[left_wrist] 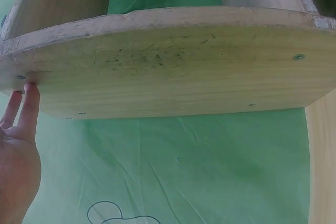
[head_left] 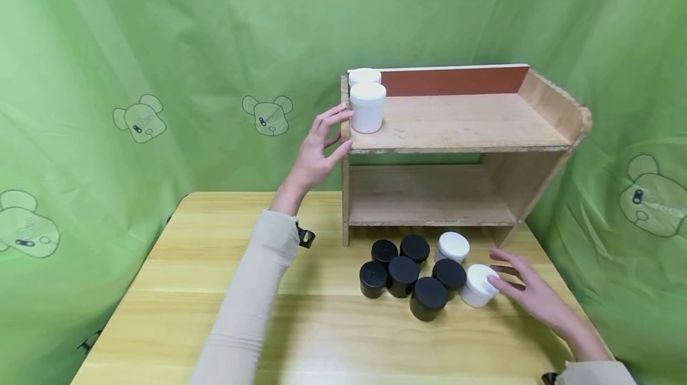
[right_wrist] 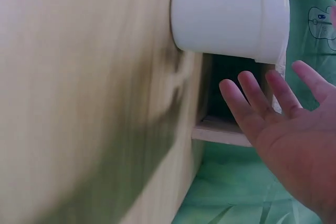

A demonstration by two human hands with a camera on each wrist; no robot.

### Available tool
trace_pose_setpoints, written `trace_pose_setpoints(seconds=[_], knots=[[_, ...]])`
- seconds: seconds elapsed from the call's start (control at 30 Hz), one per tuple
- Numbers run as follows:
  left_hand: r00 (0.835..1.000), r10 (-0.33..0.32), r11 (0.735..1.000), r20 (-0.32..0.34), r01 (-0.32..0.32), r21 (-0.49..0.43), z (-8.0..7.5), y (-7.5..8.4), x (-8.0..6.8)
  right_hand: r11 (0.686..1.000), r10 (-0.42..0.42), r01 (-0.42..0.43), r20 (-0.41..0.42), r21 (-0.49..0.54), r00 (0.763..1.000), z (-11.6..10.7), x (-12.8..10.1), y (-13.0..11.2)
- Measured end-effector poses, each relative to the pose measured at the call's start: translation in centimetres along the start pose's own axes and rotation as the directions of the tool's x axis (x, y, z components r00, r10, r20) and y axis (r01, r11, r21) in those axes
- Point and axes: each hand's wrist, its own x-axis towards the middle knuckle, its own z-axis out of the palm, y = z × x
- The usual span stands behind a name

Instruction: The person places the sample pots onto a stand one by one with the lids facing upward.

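Observation:
My left hand (head_left: 313, 155) is at the left side panel of a wooden shelf (head_left: 456, 123), its fingers reaching the panel's upper edge. In the left wrist view, two fingers (left_wrist: 30, 111) touch the outer face of that panel. Just inside it, a white lidded jar (head_left: 367, 109) stands on the top board, with a second white jar (head_left: 365, 75) behind. On the table, my right hand (head_left: 531, 289) is spread beside a white jar (head_left: 479, 286). The right wrist view shows its fingers (right_wrist: 249, 103) apart from this jar (right_wrist: 226, 17).
Several black lidded jars (head_left: 402, 275) cluster in front of the shelf, with another white jar (head_left: 452, 247) at their back right. The shelf stands on a light wooden table (head_left: 214, 289). Green curtains (head_left: 214, 33) hang behind and at both sides.

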Motion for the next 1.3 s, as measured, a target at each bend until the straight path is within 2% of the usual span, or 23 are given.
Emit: trace_pose_setpoints(seconds=[0.2,0.43,0.77,0.87,0.97,1.3], knots=[[1.0,-0.012,1.0,0.001,0.012,0.001,0.0,0.2,0.0,0.999,0.019,-0.02,0.064,0.027,0.998,0.9,-0.6,0.0],[1.0,-0.02,1.0,-0.005,0.02,-0.022,0.1,0.2,0.0,1.0,-0.021,0.021,0.048,0.014,0.999,1.7,-0.5,0.7],[1.0,-0.011,1.0,-0.002,0.011,0.013,0.1,-0.1,-0.2,0.999,0.034,-0.033,0.028,-0.031,0.999,2.1,-0.3,0.8],[1.0,-0.007,1.0,-0.004,0.007,0.011,0.1,-0.1,-0.2,0.996,0.062,-0.061,0.007,-0.07,0.998,1.7,-0.3,0.7],[1.0,-0.009,1.0,0.0,0.009,0.003,0.2,-0.2,-0.3,0.996,0.064,-0.066,-0.024,-0.06,0.998,1.2,-0.4,0.6],[0.999,-0.036,0.999,0.006,0.036,-0.019,0.1,0.0,-0.1,1.0,-0.005,0.008,-0.121,0.02,0.993,0.2,-0.1,-1.0]])
